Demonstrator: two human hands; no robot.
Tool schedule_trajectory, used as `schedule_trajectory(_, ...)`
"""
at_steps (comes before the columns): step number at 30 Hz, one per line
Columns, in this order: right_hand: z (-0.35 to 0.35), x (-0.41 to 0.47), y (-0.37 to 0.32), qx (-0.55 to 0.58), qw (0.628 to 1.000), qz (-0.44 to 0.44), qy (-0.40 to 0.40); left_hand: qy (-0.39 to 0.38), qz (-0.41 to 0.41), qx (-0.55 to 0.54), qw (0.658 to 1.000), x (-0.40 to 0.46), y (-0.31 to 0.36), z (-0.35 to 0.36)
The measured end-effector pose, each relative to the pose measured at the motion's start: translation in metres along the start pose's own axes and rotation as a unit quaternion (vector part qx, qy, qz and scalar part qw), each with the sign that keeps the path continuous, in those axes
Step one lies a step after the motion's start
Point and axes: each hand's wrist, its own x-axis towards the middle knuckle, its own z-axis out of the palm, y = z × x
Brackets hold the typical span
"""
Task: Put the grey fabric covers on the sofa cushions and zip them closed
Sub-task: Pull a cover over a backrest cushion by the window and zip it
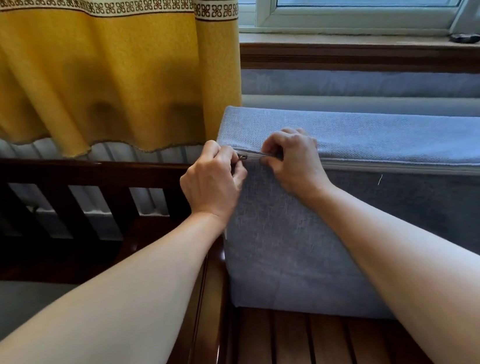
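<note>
Currently I pinch the zip pull (242, 157) with my left hand (213, 182); my right hand (294, 161) has its fingers closed on the grey fabric cover (270, 239), which stands on the sofa slats (300, 351). Soft cloth likely bunches; grip beside the zipper.
</note>
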Motion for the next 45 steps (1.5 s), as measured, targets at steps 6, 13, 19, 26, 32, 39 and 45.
schedule_trajectory(6, -0.001, -0.001, -0.001, 0.004, 1.0, 0.01, -0.005, -0.02, -0.057, -0.039, 0.997, -0.005, -0.001, -0.008)
schedule_trajectory(13, 0.0, -0.005, -0.008, -0.012, 0.999, 0.035, 0.013, -0.054, -0.215, -0.155, 0.963, 0.005, -0.025, -0.009)
schedule_trajectory(19, 0.016, -0.004, -0.034, -0.044, 0.997, -0.051, -0.042, -0.086, -0.326, -0.356, 0.871, 0.009, -0.038, -0.001)
schedule_trajectory(26, 0.03, 0.004, -0.038, 0.002, 0.997, -0.075, 0.024, -0.128, -0.316, -0.364, 0.867, 0.005, -0.051, 0.005)
schedule_trajectory(32, 0.03, -0.001, -0.043, 0.034, 0.997, -0.034, 0.056, -0.179, -0.338, -0.359, 0.852, -0.001, -0.064, 0.013)
schedule_trajectory(39, 0.046, -0.008, -0.048, -0.089, 0.987, -0.117, 0.064, -0.217, -0.306, -0.344, 0.861, -0.011, -0.08, 0.02)
schedule_trajectory(45, 0.051, -0.004, -0.045, -0.065, 0.984, -0.144, 0.087, -0.224, -0.295, -0.327, 0.869, -0.018, -0.081, 0.025)
